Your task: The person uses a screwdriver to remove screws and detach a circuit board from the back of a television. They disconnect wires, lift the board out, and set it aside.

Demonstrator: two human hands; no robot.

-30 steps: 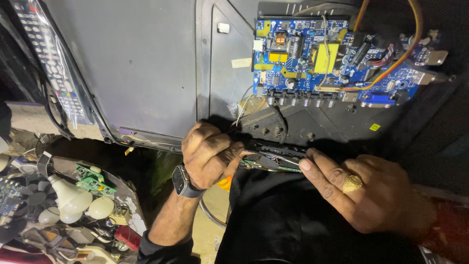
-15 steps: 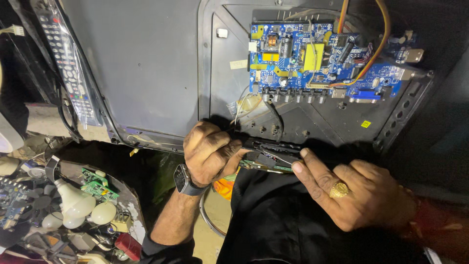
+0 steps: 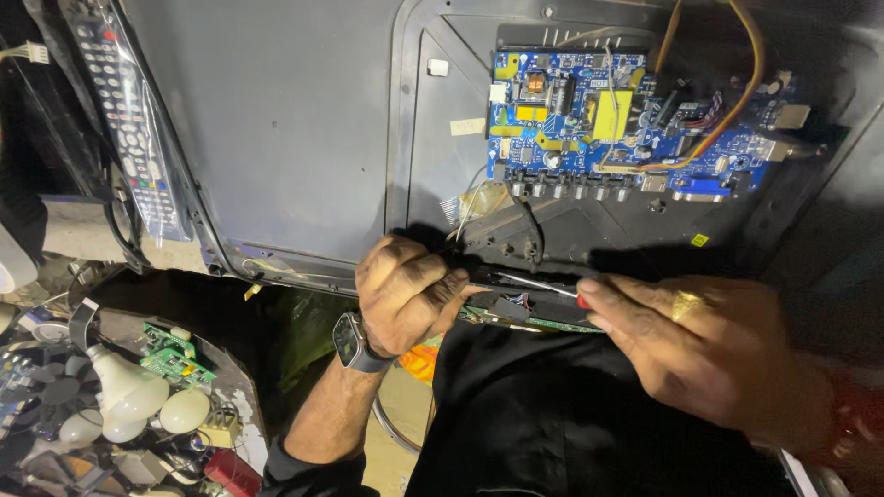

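The grey metal back of an opened flat-panel television [image 3: 295, 138] fills the upper view, with a blue circuit board [image 3: 626, 129] mounted at its upper right. My left hand [image 3: 405, 294], with a watch on its wrist, is closed at the panel's lower edge on a narrow green strip board [image 3: 529, 319]. My right hand [image 3: 709, 354], wearing a gold ring, holds a thin screwdriver [image 3: 539, 283] whose metal shaft points left toward the left hand's fingers. Black cloth [image 3: 552, 414] lies under both hands.
A black remote control in a clear sleeve [image 3: 129, 129] leans at the upper left. At the lower left a bin holds white bulbs [image 3: 129, 396], small green boards [image 3: 170, 354] and other parts. Orange and yellow wires [image 3: 746, 83] run from the blue board.
The view has shifted slightly, so the panel and blue board sit a bit lower and to the left. Both hands stay at the panel's lower edge with the screwdriver.
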